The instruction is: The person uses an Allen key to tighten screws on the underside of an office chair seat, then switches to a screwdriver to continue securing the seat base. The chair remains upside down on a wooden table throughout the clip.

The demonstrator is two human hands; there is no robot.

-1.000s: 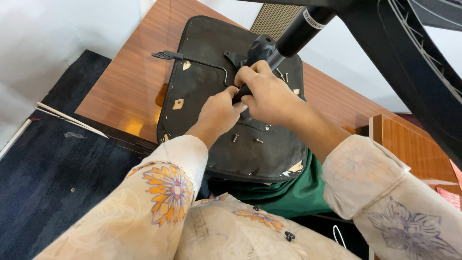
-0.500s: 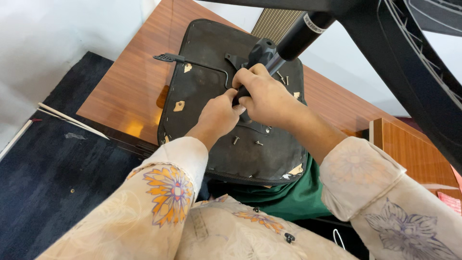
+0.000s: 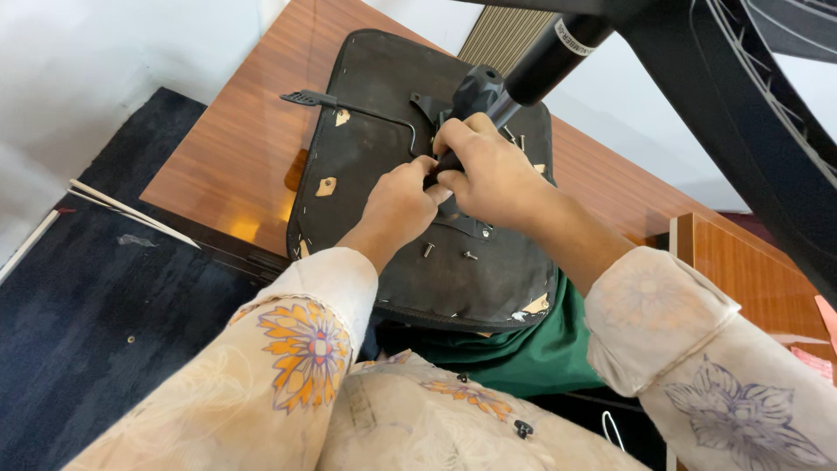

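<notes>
An upturned black chair seat (image 3: pixel 366 166) lies bottom up on a brown wooden desk (image 3: pixel 235 166). A black gas-lift column (image 3: pixel 545 61) rises from the metal plate at its middle. My right hand (image 3: pixel 493 174) is closed around a dark tool or handle at the column's foot. My left hand (image 3: pixel 397 205) presses against it from the left, fingers pinched at the same spot. What the fingers hold is hidden. A thin bent lever (image 3: pixel 349 105) sticks out to the left. Two loose screws (image 3: pixel 446 253) lie on the seat near my wrists.
The chair's black base arm (image 3: pixel 750 122) crosses the upper right. A dark blue carpet (image 3: pixel 96 305) covers the floor at left, with thin white sticks (image 3: pixel 131 214) on it. A wooden cabinet (image 3: pixel 750 270) stands at right. Green cloth (image 3: pixel 514 349) shows under the seat's near edge.
Both hands stay at the column's foot with only slight shifts of the fingers. The view has tilted a little; the seat has not moved.
</notes>
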